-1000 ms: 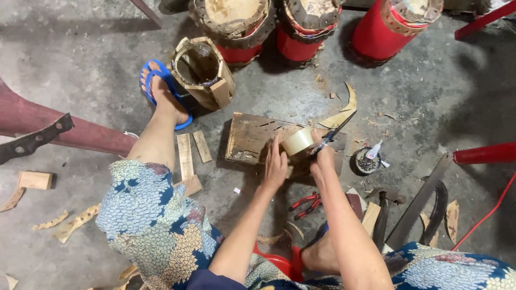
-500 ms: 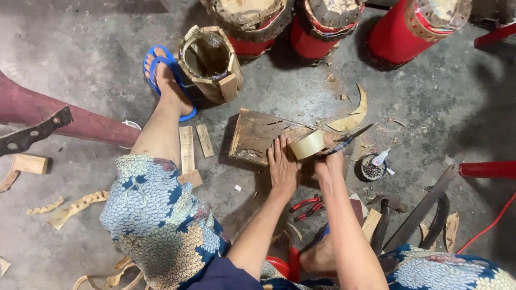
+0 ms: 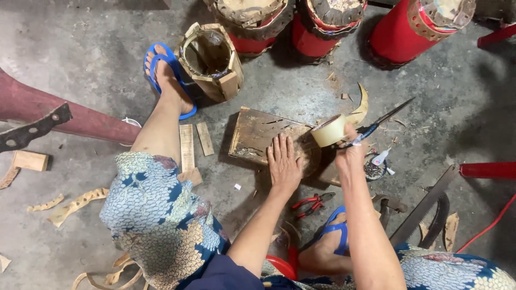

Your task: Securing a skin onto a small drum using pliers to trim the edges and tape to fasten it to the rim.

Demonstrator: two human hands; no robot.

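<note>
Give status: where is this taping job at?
Done: red drum bodies stand finished-looking at the top. In hand: right hand holds a tape roll and scissors; left hand lies flat on the wooden board. Left: the bare wooden shell by the foot looks untaped, unpainted.

My right hand [image 3: 350, 156] grips a roll of pale tan tape [image 3: 329, 130], tilted with its open core facing up-left, raised just above the work. The same hand holds blue-handled scissors [image 3: 376, 122], blades pointing up-right. My left hand [image 3: 283, 164] lies flat, fingers spread, on a worn, scarred brown wooden board [image 3: 258, 131] resting on the concrete floor.
</note>
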